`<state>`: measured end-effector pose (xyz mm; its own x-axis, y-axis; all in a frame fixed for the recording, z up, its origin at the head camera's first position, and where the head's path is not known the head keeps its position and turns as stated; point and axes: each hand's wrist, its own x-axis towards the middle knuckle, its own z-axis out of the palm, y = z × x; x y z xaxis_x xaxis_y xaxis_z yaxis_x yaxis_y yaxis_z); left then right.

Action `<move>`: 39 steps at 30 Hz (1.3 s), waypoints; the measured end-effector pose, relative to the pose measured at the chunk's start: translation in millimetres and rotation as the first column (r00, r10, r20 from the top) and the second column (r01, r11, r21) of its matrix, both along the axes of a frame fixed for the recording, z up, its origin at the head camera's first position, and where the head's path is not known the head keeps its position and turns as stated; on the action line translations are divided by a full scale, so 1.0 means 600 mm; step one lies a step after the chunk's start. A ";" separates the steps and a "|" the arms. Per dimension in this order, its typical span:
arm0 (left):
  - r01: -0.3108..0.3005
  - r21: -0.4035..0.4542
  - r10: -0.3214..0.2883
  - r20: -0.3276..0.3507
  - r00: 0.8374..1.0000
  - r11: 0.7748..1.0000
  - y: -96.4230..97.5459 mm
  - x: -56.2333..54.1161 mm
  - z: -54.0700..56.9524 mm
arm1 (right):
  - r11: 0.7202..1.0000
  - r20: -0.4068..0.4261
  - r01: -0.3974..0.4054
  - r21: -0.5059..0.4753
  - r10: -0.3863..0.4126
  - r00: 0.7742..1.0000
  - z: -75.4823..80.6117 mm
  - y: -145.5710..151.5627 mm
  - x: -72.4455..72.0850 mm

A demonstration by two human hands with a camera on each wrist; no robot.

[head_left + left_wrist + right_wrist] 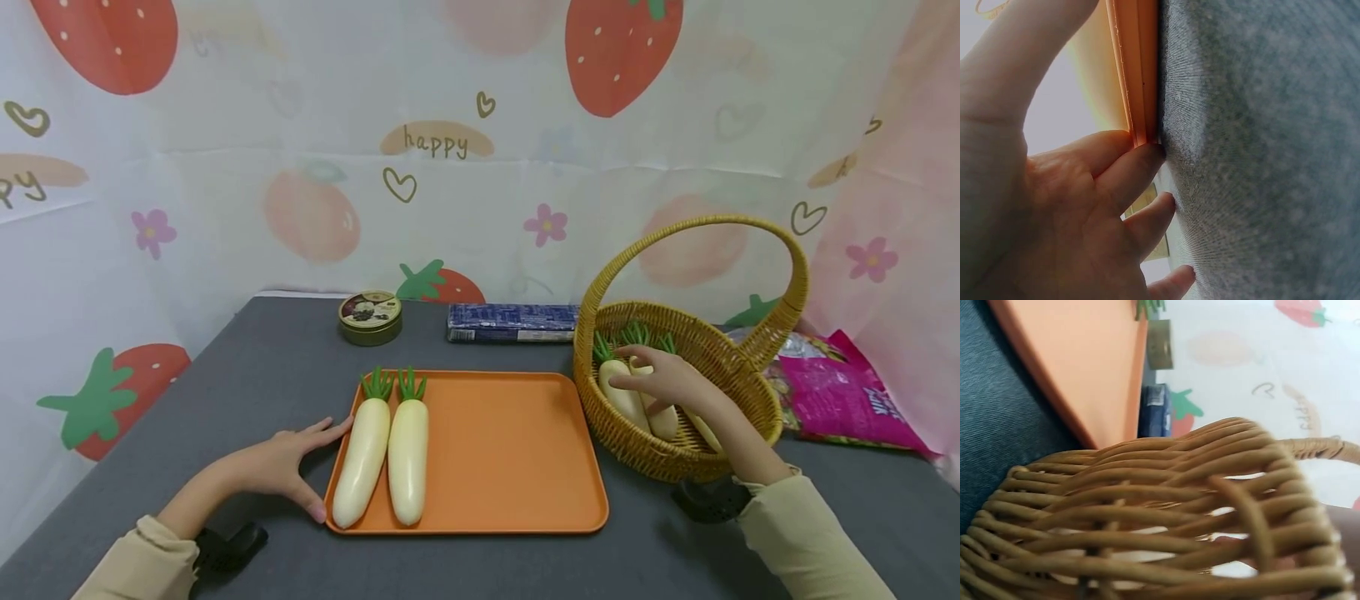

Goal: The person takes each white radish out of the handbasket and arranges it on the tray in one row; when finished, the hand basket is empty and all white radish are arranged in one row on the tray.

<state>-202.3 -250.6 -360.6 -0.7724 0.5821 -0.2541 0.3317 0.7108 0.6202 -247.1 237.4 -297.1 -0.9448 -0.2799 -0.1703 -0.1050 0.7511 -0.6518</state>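
Two white radishes (363, 462) with green tops lie side by side on the left part of an orange tray (510, 450). My left hand (281, 467) rests at the tray's left edge, thumb and fingers spread; in the left wrist view its fingertips touch the tray's rim (1138, 81). On the right, my right hand (667, 379) reaches into a wicker basket (667, 467), fingers extended over several white radishes (622, 396). Those radishes lie inside, partly covered by the hand. The basket's woven side (1147, 519) mostly hides that hand in the right wrist view.
A round tin (371, 318) and a long blue package (513, 323) stand along the back of the grey table (292, 358). Behind the basket's right side lies a pink bag (847, 392). The basket's tall handle (697, 221) arches over it. A printed curtain hangs behind.
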 end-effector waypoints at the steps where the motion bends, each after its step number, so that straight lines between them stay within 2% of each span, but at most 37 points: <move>1: -0.001 0.000 0.001 -0.001 1.000 1.000 0.000 0.000 0.000 | 1.000 -0.001 -0.001 0.012 0.001 1.000 -0.002 0.000 -0.001; 8: 0.005 0.000 -0.005 -0.013 1.000 1.000 -0.001 0.000 0.001 | 0.997 -0.021 -0.018 0.069 0.019 1.000 -0.013 -0.004 -0.008; 11: 0.002 -0.005 -0.002 -0.011 1.000 1.000 -0.001 0.000 0.001 | 0.990 -0.063 -0.022 0.136 0.031 0.998 -0.017 -0.012 -0.009; 15: -0.008 -0.011 0.008 -0.007 1.000 1.000 -0.002 0.000 0.002 | 0.962 -0.110 -0.071 0.265 0.103 0.989 -0.026 -0.021 -0.012; 19: -0.011 -0.013 0.011 -0.007 1.000 1.000 -0.003 -0.001 0.001 | 0.940 -0.131 -0.110 0.322 0.159 0.979 -0.035 -0.021 -0.012; 28: 0.001 -0.011 -0.001 -0.022 1.000 1.000 -0.003 -0.006 -0.008 | 0.964 -0.081 -0.098 0.249 0.122 0.989 -0.032 -0.013 -0.010; 33: 0.002 -0.010 -0.002 -0.019 1.000 1.000 -0.002 -0.004 -0.006 | 0.989 -0.045 -0.078 0.124 0.084 0.995 -0.017 -0.005 -0.008; 39: 0.002 -0.007 -0.003 -0.020 1.000 1.000 -0.001 -0.002 -0.005 | 1.000 -0.017 -0.019 -0.011 0.019 1.000 0.004 0.006 -0.005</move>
<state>-203.7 -251.0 -363.8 -0.7758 0.5823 -0.2430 0.3456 0.7144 0.6084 -250.0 241.2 -294.8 -0.9419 -0.2998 -0.1515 -0.1303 0.7418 -0.6579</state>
